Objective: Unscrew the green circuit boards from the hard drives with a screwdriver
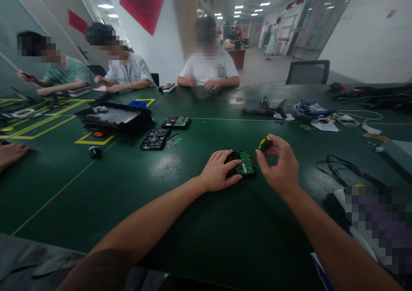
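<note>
On the green table in front of me lies a hard drive (246,164), its green circuit board facing up. My left hand (220,171) holds it from the left, with fingers across the top and the thumb along the near edge. My right hand (281,164) is closed in a pinch on a screwdriver (265,144) with a yellow and dark green handle. It is held just right of the drive and above the table; I cannot make out the screwdriver's shaft or tip.
Further left are another hard drive (155,139), a loose circuit board (174,140), a third drive (176,122) and a black tray (114,117). Cables (313,110) and a dark cord (337,171) lie at right. A person (209,70) sits opposite; another person's hand (13,153) rests at far left.
</note>
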Available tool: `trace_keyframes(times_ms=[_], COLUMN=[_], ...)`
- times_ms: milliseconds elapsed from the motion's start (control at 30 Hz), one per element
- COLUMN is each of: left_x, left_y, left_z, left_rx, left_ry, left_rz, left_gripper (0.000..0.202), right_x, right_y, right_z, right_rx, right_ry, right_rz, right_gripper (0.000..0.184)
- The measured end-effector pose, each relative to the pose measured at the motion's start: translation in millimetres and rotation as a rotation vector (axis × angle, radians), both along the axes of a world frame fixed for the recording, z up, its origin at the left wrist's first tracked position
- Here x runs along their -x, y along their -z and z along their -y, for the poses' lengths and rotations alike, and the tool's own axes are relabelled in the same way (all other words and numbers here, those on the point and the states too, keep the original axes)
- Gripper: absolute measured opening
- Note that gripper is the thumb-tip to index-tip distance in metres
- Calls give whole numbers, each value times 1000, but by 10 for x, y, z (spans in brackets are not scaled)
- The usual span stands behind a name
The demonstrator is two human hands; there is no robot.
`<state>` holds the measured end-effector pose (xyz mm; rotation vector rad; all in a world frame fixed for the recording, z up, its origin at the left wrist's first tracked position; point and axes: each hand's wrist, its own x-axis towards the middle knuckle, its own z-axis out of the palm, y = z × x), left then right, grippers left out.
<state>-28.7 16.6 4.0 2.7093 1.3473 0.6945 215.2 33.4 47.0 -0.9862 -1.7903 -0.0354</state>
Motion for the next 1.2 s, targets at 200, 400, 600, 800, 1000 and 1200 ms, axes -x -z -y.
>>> trace_keyframes(times_ms=[200, 400, 600, 800, 1000, 1200], left_x=[-8, -8, 1, -6, -11, -8], left_y=[-1, 3, -7, -1, 12, 12], left_z=[0, -1, 5, 5, 4, 0], left_rx=[-11, -19, -14, -24, -29, -21], left_ry=[3, 8, 6, 3, 9, 14], left_rz=[6, 9, 4, 4, -3, 0], left_gripper=[59, 59, 58, 58, 58, 58], right_x=[12, 10, 19, 7, 37, 22], right_y=[13, 65, 66, 93, 100, 122], right_z=[-23, -33, -20, -22, -25, -28], right_rx=[-9, 4, 34, 5, 20, -54], right_ry=[-38, 17, -17, -10, -27, -4], right_rz=[27, -23, -68, -43, -59, -15], right_gripper=[64, 66, 66, 69, 70, 71])
